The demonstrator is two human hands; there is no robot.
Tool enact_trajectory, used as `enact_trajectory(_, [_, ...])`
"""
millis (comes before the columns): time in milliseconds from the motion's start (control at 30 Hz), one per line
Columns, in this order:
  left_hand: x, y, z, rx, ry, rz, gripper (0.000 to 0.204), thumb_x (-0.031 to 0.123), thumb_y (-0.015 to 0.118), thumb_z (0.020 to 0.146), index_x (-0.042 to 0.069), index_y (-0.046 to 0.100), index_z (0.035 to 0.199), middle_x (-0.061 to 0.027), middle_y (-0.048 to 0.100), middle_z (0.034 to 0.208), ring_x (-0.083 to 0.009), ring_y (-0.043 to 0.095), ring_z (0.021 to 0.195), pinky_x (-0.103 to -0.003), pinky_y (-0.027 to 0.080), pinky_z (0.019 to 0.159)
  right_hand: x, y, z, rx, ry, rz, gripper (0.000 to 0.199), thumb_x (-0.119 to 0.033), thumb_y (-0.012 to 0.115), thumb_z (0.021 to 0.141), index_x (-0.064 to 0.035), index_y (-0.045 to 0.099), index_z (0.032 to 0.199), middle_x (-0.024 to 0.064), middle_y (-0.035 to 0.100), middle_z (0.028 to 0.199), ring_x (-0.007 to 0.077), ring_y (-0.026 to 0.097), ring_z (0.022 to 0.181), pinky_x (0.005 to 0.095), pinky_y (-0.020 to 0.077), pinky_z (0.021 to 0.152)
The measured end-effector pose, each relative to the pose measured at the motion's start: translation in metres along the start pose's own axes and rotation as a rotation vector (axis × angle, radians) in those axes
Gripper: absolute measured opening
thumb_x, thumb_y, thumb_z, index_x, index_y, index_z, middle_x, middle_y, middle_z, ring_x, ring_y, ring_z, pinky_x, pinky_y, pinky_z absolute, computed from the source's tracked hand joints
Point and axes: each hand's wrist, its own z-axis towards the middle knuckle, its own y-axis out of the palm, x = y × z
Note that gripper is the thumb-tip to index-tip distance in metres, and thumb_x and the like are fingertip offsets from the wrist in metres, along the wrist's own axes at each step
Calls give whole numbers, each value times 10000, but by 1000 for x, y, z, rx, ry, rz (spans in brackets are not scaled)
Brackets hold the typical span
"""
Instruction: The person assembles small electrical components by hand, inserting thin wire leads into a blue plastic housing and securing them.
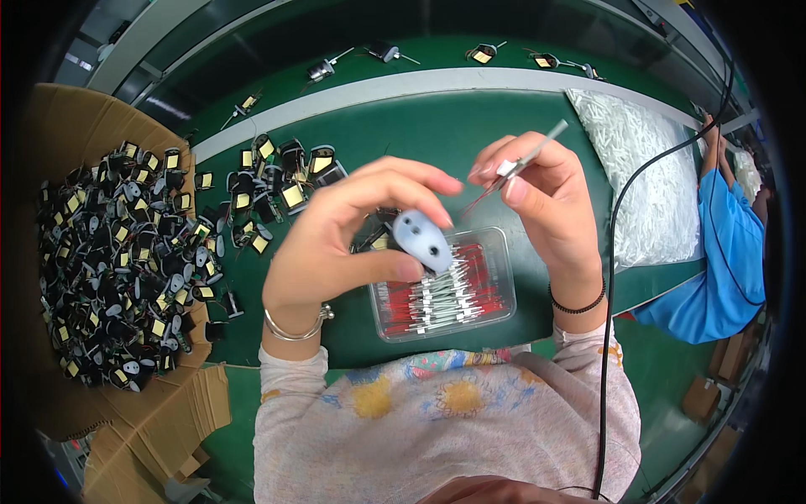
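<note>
— Left hand pinches a smooth grey oval piece with two holes; its back is hidden.
— Right hand grips a thin sleeved wire above the clear plastic tray — fine red leads blur.

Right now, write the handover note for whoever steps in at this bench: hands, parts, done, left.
Left hand: pinches a small grey oval piece with two holes, held over the clear plastic tray.
Right hand: grips a thin white-sleeved part with red leads, tip pointing up and away.
Parts: the tray holds many more red-and-white leaded parts. A cardboard box at the left is full of black-and-grey units with yellow patches; a smaller heap lies on the green bench.
Done: the two parts are picked up, but not joined.
Left: joining them; the box and the tray stock.
</note>
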Motion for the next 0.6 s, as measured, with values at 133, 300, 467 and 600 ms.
enact_trajectory(133, [-2, 14, 4, -1, -133, -209, 419, 167, 810, 614, -28, 627, 937, -155, 541, 1119, -192, 526, 1001, -299, 400, 881, 7, 3, 3, 3, -131, -4, 105, -22, 658, 791, 12, 617, 882, 127, 605, 967, 163, 578, 904, 284, 474, 796])
enact_trajectory(300, [-17, 10, 5, -117, -40, -393, 337, 91, 756, 683, -12, 630, 978, -91, 549, 1089, -201, 515, 1045, -324, 373, 946, 1, 8, 3, -24, -51, -67, 89, -29, 645, 801, 19, 626, 874, 143, 594, 984, 181, 572, 930, 291, 468, 810])
enact_trajectory(467, [-21, 9, 6, -163, -122, -512, 353, 104, 756, 681, -8, 624, 989, -85, 552, 1073, -190, 507, 1049, -315, 361, 950, 1, 8, 6, -113, -9, -29, 74, -42, 612, 821, 7, 636, 871, 139, 599, 970, 210, 541, 1007, 326, 433, 872])
enact_trajectory(600, [-22, 12, 8, -227, -136, -683, 363, 97, 752, 669, -11, 624, 991, -81, 556, 1052, -185, 506, 1048, -308, 356, 953, -1, 3, 5, -213, -31, -123, 100, -61, 597, 818, -10, 642, 891, 132, 592, 1034, 234, 501, 1087, 360, 383, 936])
